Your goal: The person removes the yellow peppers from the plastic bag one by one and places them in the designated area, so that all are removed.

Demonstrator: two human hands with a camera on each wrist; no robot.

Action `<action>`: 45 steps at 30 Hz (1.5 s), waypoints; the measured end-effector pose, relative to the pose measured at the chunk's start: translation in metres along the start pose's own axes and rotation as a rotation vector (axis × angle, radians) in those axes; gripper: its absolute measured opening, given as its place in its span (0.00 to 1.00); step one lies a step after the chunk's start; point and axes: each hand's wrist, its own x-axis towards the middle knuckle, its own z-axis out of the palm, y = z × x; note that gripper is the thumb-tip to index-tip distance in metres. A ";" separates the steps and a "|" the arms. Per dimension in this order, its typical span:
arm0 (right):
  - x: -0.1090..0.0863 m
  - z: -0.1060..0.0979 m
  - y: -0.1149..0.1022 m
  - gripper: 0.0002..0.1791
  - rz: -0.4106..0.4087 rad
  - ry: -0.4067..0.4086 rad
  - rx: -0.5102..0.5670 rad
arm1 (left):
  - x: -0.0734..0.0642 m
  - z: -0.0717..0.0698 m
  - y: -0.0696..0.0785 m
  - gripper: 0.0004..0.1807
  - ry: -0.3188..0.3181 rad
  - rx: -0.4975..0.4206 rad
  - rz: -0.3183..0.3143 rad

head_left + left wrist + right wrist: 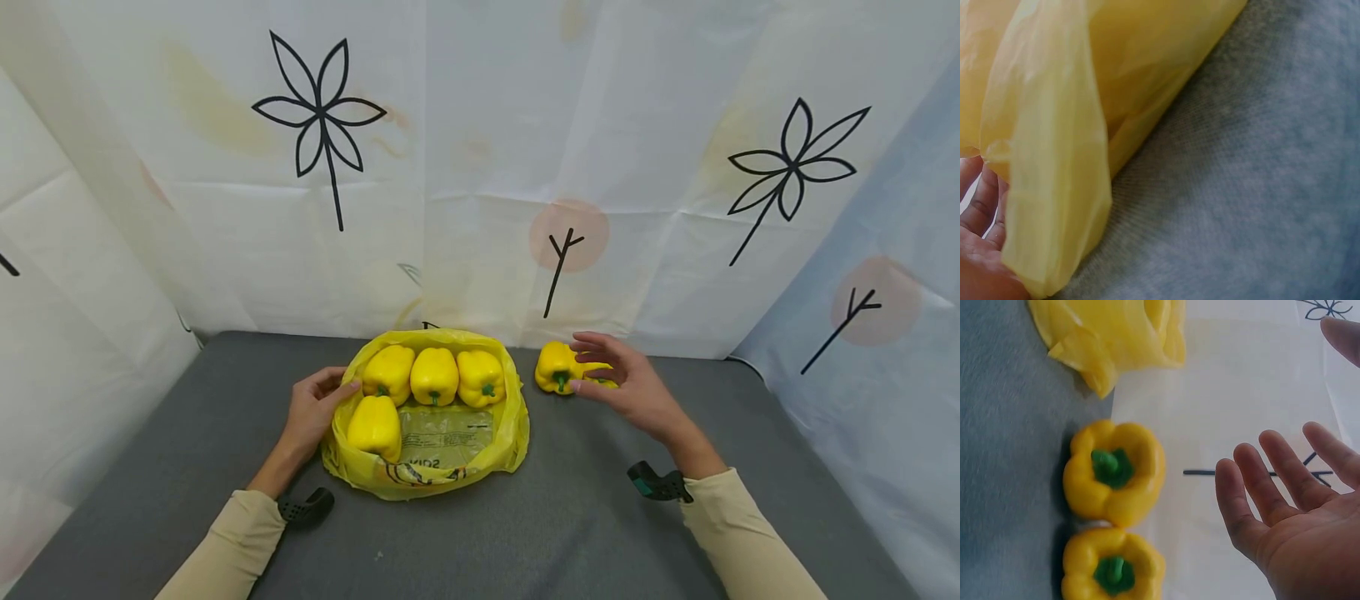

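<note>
On the grey worktop (pixel 465 550), a round-mouthed yellow plastic bag (pixel 516 421) containing four glossy yellow bell peppers (pixel 434 375) is grasped at nine o'clock by the left hand (pixel 311 410), while the grip of the right hand (pixel 636 388) is released near two loose yellow bell peppers (pixel 553 365), seen between two and three o'clock.

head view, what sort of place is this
Possibly a makeshift indoor booth: pale curtains printed with black line-drawn flowers enclose three sides of a flat grey table, where an open yellow plastic bag holds yellow bell peppers.

head looks down; closer wrist views apparently share bag (pixel 514 429)
</note>
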 end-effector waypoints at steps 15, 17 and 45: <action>0.008 0.029 -0.021 0.36 -0.034 -0.070 0.128 | 0.001 0.000 -0.002 0.16 -0.003 0.004 -0.007; 0.010 0.033 -0.022 0.36 -0.048 -0.082 0.143 | 0.001 0.000 -0.002 0.17 -0.003 0.008 -0.009; 0.027 0.093 -0.038 0.36 -0.124 -0.240 0.217 | 0.002 -0.001 -0.002 0.17 -0.003 0.005 -0.008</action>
